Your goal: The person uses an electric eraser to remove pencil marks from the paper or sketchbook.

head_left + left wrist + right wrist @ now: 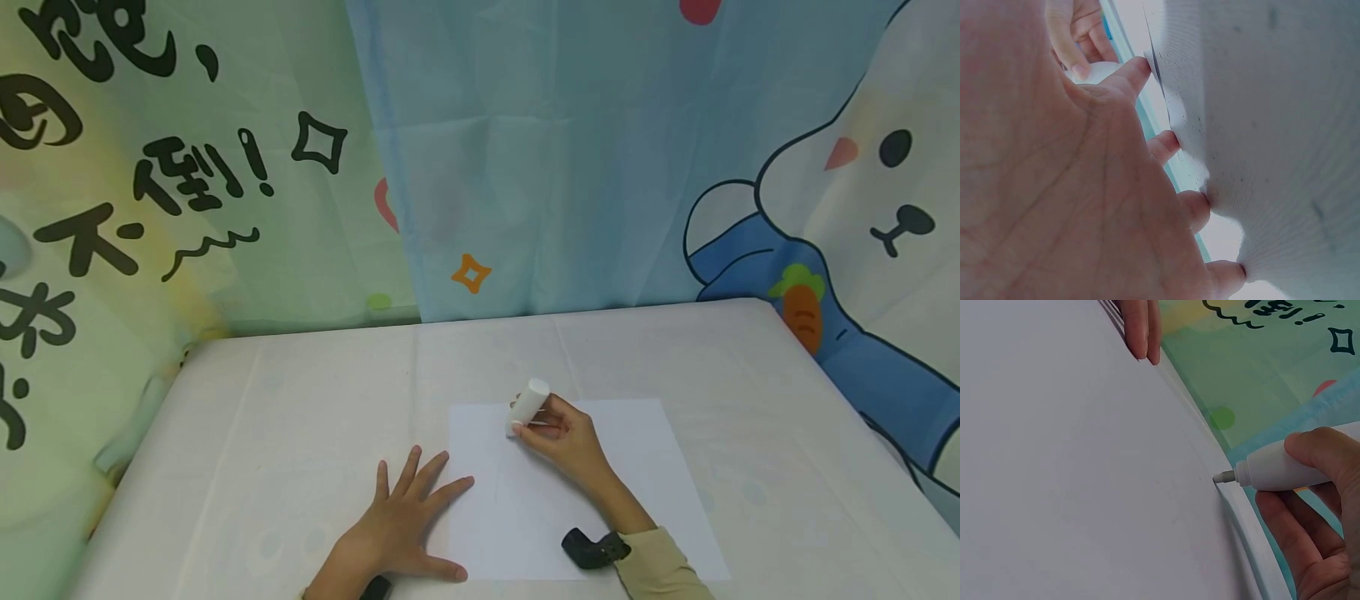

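Observation:
My right hand (573, 442) grips a thick white electric eraser (528, 402) between thumb and fingers, near the far edge of a sheet of white paper (630, 492). The right wrist view shows the tapered white body with a narrow grey tip (1225, 477) right at the paper's surface. A few faint marks show on the sheet close to that tip. My left hand (397, 529) lies palm down with fingers spread, its index fingertip and thumb over the sheet's left edge. Seen from the left wrist, its fingertips (1192, 209) press on the white surface.
A white cloth covers the table (300, 417). Behind it hangs a printed curtain (525, 167) with lettering and a cartoon bear. A black wrist camera (588, 550) sits by the right sleeve, and part of another (377, 587) shows under the left wrist.

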Demonstrator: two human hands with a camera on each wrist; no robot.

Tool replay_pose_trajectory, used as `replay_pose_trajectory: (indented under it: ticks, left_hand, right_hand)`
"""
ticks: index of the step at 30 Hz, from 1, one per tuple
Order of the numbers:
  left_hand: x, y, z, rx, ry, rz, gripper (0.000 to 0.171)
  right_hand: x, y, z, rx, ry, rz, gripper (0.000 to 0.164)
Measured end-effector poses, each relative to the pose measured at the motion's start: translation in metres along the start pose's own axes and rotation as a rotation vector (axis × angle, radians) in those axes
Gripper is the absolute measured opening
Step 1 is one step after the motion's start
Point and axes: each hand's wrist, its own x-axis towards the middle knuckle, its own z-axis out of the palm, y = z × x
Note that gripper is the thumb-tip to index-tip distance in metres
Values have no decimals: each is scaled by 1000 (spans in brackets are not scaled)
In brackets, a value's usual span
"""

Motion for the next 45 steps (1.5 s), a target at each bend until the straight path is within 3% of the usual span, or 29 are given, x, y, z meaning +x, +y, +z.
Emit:
replay_pose_trajectory:
  ticks: [21, 35, 45]
  left_hand:
    - [1, -1, 0, -3, -10, -1, 98]
    - [0, -1, 1, -8, -4, -4, 98]
    - [0, -1, 1, -8, -7, -3, 98]
  right_hand:
    - [0, -1, 1, -5, -8, -2, 41]
    - [0, -2, 1, 8, -20, -65, 40]
    - [0, -2, 0, -2, -26, -40, 40]
